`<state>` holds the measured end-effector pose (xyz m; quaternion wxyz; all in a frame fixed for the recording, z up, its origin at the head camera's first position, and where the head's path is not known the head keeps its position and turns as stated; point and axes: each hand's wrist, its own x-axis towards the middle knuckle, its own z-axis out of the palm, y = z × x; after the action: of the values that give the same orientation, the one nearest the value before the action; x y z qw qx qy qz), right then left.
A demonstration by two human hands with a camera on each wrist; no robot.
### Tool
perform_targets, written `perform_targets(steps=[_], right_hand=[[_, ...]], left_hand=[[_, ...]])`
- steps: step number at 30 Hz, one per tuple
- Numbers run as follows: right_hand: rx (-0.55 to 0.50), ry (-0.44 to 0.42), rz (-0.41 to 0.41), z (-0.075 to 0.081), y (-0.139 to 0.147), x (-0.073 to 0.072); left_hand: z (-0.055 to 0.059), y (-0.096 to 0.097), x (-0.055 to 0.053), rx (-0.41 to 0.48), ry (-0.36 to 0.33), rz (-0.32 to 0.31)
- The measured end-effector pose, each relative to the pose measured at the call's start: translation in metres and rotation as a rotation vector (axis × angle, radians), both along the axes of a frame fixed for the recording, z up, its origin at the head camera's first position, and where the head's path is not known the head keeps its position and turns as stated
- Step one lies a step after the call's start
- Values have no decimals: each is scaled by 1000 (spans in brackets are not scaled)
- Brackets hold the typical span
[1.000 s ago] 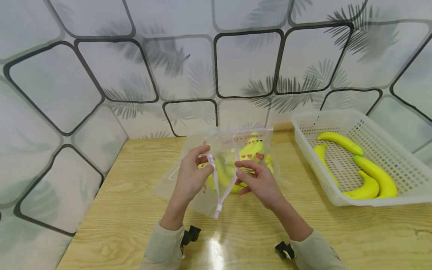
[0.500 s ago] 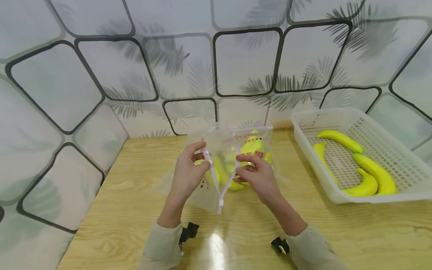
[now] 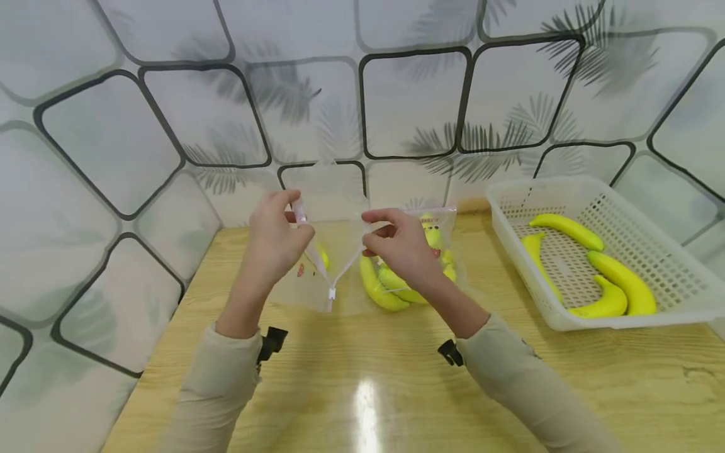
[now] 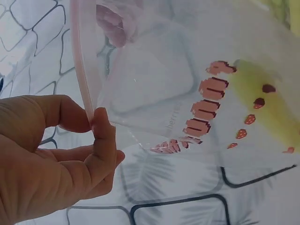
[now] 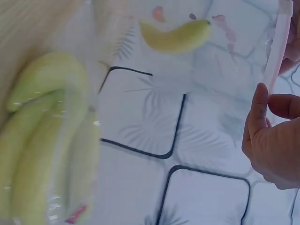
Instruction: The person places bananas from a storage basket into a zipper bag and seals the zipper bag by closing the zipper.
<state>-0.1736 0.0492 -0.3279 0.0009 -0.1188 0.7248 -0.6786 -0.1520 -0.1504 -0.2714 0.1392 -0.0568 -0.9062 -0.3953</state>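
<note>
Both hands hold up a clear slider zip bag [image 3: 303, 286] with a pink closure strip and red printed lettering. My left hand [image 3: 274, 236] pinches one side of its mouth between thumb and fingers, while my right hand [image 3: 404, 248] pinches the opposite side. Between them the mouth spreads into a V, with the white slider [image 3: 331, 293] at its lower end. Through the film a single yellow banana [image 5: 176, 37] shows inside. Behind my right hand, a second clear bag [image 3: 450, 212] lies on the table with several bananas [image 3: 376, 286] in it, partly hidden by that hand.
At the right stands a white perforated plastic basket [image 3: 680, 251] with several loose bananas [image 3: 623, 280]. The wooden table [image 3: 317, 390] runs back to a patterned wall [image 3: 416, 104], and another wall rises along the left.
Both hands have risen and moved left with the zip bag, lifting it away from the filled bag behind. The gap between the hands has widened.
</note>
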Motion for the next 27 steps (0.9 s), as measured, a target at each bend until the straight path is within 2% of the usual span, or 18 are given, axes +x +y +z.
perform_targets(steps=[4,9,12,15,17,20,24,27], right_hand=[[-79,-38,25,22,-12,0],[-161,-98,23,42,-19,-4],[-196,-140,9,50,-21,-8],[-208,-186,7,50,-21,-11],[-205,-216,21,46,-20,-11],[-189,-257,39,33,-18,-10],[-153,-291,50,8,-10,-11],[-127,-296,57,-14,-3,-11]], left_hand=[[31,-6,1,-190,-14,13],[69,-6,2,-460,-52,11],[83,-6,3,-605,-92,24],[89,0,3,-736,-139,16],[86,4,1,-763,-172,-4],[71,11,-3,-764,-159,-50],[38,15,-5,-635,-114,-76],[14,18,-1,-470,-94,-75]])
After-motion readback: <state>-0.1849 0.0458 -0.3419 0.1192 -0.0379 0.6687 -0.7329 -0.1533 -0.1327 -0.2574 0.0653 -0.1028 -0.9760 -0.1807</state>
